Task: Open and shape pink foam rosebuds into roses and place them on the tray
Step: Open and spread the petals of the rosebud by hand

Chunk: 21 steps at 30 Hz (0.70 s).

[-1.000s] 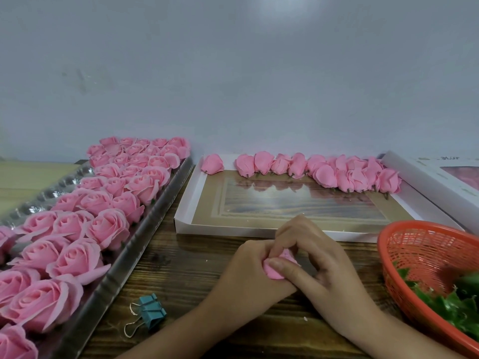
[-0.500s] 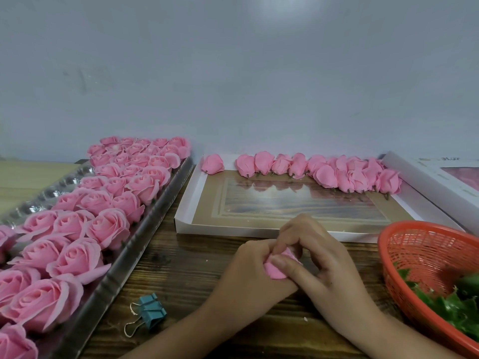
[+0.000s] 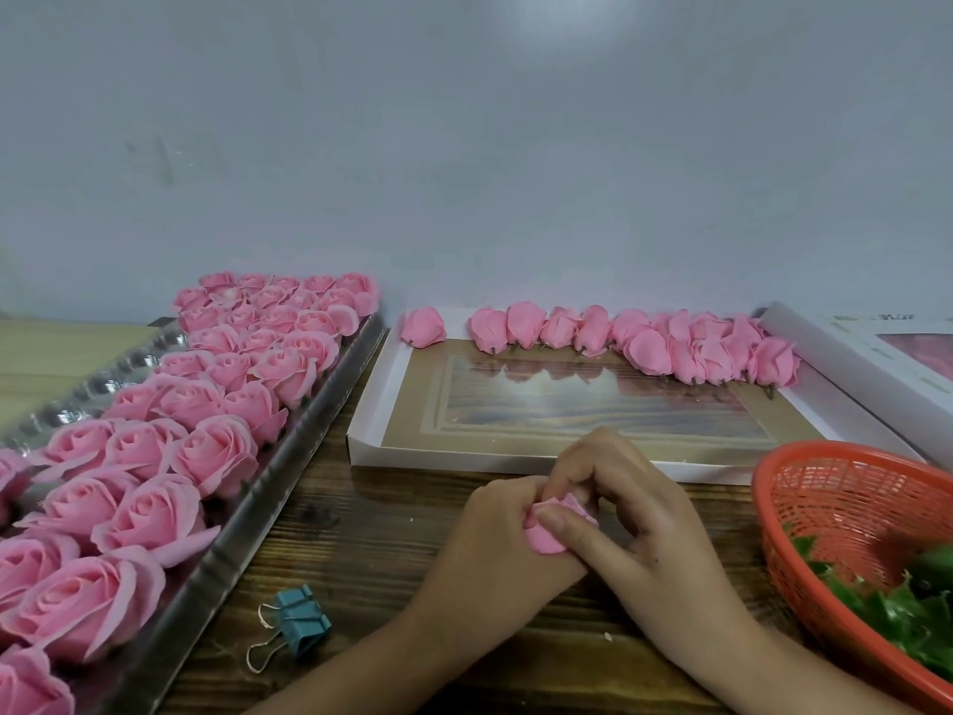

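Near the front edge of the table point(image 3: 371, 539), in the head view, we saw both hands meeting around one rosebud point(image 3: 541, 543). The left hand point(image 3: 490, 544) wrapped it from below and from the side, we think to keep its base steady. The right hand point(image 3: 655, 534) pinched an outer petal between thumb and curled fingers, probably to peel it open. Both wrists were low over the wood, and the forearms came in from the lower edge. The bud was well apart from the tray point(image 3: 258, 513), where opened roses point(image 3: 216, 451) stood in rows at the left. Some closed rosebuds point(image 3: 593, 332) lay along the far wall of a white box point(image 3: 464, 459), we suppose for easy reach.
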Available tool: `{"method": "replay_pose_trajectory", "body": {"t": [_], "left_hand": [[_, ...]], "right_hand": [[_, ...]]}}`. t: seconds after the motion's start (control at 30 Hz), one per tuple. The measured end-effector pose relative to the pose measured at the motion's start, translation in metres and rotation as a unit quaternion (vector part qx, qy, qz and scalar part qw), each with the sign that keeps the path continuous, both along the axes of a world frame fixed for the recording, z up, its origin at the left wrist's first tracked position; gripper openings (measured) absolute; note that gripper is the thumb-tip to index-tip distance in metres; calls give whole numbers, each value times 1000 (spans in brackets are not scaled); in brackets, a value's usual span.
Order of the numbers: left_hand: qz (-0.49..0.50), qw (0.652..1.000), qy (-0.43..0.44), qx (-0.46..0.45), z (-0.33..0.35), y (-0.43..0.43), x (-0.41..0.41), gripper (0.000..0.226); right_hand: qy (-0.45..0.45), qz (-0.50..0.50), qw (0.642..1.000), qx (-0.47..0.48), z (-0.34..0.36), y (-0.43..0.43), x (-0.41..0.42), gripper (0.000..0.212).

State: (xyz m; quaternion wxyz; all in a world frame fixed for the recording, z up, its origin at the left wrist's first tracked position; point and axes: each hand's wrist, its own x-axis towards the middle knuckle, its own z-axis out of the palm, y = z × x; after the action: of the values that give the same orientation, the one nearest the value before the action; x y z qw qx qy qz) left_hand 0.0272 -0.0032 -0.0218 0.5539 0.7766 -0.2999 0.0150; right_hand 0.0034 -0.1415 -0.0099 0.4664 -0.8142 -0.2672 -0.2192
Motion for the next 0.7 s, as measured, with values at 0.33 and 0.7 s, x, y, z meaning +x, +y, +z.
{"method": "replay_pose_trajectory", "body": {"t": [0.33,0.7], "left_hand": [[31,999,-32,7,-3,-2,-1,11],[-47,997,42,-32,5,5,-1,28]], "right_hand": [[13,-6,1000,7,1,1,1,16],[-10,17,1000,-1,0,1,1,10]]}}
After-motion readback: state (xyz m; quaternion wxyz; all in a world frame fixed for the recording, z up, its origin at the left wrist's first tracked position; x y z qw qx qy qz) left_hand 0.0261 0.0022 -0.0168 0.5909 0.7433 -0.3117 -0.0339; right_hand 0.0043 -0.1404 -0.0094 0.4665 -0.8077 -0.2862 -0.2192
